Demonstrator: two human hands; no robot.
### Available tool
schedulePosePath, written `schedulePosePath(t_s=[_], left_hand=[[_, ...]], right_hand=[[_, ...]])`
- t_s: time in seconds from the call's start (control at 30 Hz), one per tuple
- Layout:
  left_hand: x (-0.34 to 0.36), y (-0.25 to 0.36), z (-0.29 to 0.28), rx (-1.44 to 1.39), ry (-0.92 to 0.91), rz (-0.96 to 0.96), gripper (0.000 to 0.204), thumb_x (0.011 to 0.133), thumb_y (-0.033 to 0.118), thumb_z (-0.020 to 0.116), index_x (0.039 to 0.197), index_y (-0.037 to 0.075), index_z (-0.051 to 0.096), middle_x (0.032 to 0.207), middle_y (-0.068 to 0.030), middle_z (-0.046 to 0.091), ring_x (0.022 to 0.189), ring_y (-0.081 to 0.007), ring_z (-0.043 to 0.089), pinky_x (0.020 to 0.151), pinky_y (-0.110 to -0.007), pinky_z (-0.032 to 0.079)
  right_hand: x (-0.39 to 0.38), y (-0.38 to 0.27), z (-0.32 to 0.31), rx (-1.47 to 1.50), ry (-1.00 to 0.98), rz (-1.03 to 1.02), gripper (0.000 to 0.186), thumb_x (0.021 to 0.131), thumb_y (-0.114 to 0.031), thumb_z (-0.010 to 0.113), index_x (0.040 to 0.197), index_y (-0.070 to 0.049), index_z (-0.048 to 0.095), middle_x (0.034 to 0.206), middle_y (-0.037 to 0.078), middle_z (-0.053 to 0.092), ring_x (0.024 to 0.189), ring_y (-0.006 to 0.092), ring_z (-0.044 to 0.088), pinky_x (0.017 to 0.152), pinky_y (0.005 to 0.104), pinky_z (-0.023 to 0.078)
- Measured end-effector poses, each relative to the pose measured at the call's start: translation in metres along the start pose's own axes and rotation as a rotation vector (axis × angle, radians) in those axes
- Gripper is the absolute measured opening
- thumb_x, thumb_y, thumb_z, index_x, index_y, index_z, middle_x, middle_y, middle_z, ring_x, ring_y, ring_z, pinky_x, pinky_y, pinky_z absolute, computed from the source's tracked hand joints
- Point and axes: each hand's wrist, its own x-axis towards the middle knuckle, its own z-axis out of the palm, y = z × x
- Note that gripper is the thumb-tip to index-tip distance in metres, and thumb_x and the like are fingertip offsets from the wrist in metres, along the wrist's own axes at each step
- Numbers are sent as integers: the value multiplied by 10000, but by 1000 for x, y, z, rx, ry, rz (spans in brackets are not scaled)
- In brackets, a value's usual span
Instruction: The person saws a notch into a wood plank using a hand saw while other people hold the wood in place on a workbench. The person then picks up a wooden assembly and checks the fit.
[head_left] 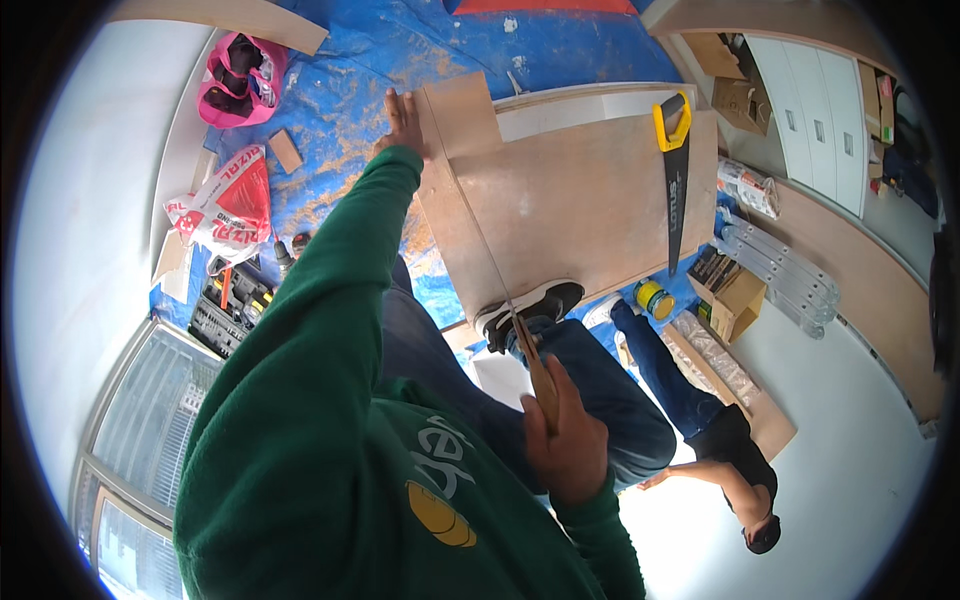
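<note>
A sheet of plywood [575, 205] lies in front of me. Flat on its far left part, fingers spread, rests my left hand [402, 125]. My right hand [570, 435], closed around a wooden handle, holds a handsaw [540, 385] low and near my body. Its thin blade appears edge-on and runs away from me over the board; where the blade ends and a line on the wood begins is hard to tell. My black shoe [550, 300] is on the board's near edge, beside the blade. A second handsaw [676, 185], with a yellow and black handle, lies on the board's right side.
Blue sheeting [400, 55] with sawdust covers the floor. At left are a pink bag [240, 85], a red and white plastic bag [235, 205] and a tool case [222, 310]. A cardboard box [735, 300], a folded ladder [780, 265] and another person [725, 440] are at right.
</note>
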Motion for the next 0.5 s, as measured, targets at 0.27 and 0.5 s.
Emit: schedulePosePath(t_s=[0.27,0.5], left_hand=[[14,9,19,36,-8,72,1347,768,318,863,1654,226,-148,1670,-177,-327,1197,-481,660,914,-560,585],[-13,-16,29,39,-47,36,1359,770,323,867,1648,243,-168,1673,-174,-318,1216,-481,648,943,-579,577]], right_hand=[[104,31,49,7,42,-181,477,1029,-285,603,1395,10,519,852,238,719,705,441,702,616,492,567],[8,-4,-12,8,-157,71,533,1021,-268,605,1465,-7,470,1175,262,701,797,434,727,648,487,586]])
